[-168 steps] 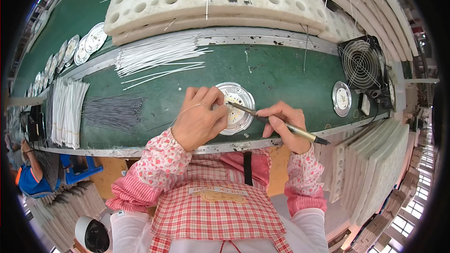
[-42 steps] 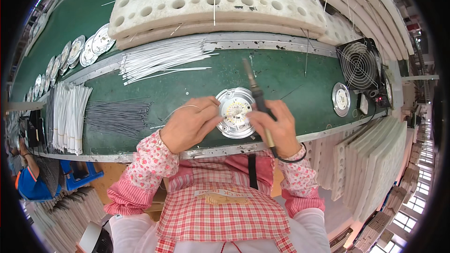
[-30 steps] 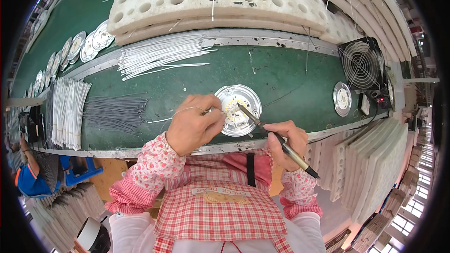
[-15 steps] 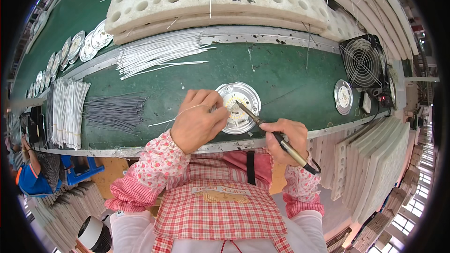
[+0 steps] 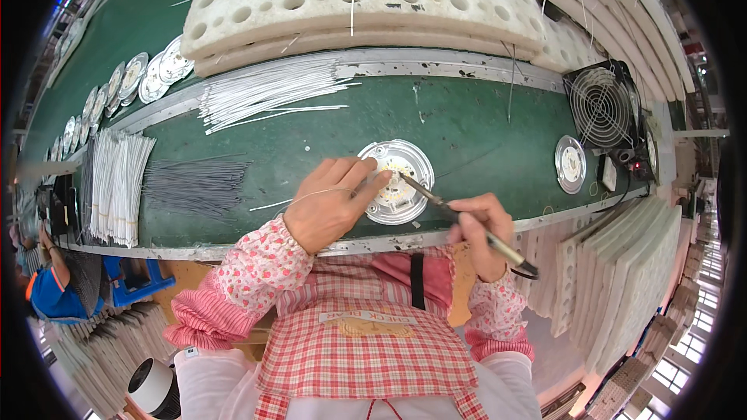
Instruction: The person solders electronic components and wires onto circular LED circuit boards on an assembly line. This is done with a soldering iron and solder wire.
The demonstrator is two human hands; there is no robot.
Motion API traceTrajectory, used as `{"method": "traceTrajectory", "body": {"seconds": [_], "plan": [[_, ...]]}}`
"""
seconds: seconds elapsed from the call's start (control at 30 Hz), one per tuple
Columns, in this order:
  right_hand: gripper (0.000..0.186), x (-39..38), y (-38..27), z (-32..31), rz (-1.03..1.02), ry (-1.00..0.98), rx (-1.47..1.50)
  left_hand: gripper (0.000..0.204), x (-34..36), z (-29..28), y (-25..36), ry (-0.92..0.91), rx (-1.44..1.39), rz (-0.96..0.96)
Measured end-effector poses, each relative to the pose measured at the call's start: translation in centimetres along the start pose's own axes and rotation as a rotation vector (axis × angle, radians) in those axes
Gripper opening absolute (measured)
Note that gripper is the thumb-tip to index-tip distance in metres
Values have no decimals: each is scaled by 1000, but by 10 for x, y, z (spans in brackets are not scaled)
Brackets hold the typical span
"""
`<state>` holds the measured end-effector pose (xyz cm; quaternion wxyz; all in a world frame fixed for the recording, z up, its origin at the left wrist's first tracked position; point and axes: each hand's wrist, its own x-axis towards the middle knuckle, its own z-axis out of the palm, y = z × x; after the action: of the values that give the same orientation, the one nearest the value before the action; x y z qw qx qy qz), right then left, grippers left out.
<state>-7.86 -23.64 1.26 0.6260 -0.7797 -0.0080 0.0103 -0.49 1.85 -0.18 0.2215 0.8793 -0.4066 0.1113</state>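
A round silver lamp plate [image 5: 418, 165] with a ring of small yellow-white LEDs lies on the green bench in front of me. My left hand [image 5: 320, 206] reaches over its left side with fingertips pinched near the centre. A thin white wire [image 5: 268, 206] runs through that hand, its free end trailing left; the end at the fingertips is hidden. My right hand [image 5: 484, 232] grips a soldering iron [image 5: 437, 202] like a pen. The iron's tip meets the plate's middle, right beside my left fingertips; whether it touches the wire cannot be made out.
White wires [image 5: 264, 93] and dark wires [image 5: 194, 185] lie in bundles on the left. More silver plates [image 5: 159, 74] line the far left. A black fan [image 5: 601, 105] and another plate [image 5: 570, 165] stand right. Perforated foam boards [image 5: 358, 12] are stacked at the back.
My left fingers have moved slightly right and flattened over the plate. The iron's tip has shifted a little right and down, and my right hand has moved slightly right.
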Motion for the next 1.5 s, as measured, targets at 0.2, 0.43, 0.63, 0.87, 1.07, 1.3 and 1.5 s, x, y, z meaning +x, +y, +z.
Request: {"method": "traceTrajectory", "body": {"seconds": [0.2,0.43,0.63,0.87,1.07,1.3,1.5], "plan": [[57,17,-3,22,-256,75,-432,44,-4,3,0,-53,75,44],[105,28,-8,47,-324,-40,-741,30,4,-36,-61,192,165,-188],[102,84,-62,0,-290,-49,-540,83,-41,-126,-263,445,440,-1574],[86,261,-91,-36,-744,189,-922,116,-32,-139,-291,110,226,-1645],[84,259,-99,-14,-752,168,-878,106,-72,-192,-347,162,364,-1460],[87,193,-88,-24,-581,118,-1039,128,-117,-233,-443,-241,313,-1236],[74,148,-90,-30,-355,209,-1097,128,-102,-264,-437,-520,233,-1305]]}}
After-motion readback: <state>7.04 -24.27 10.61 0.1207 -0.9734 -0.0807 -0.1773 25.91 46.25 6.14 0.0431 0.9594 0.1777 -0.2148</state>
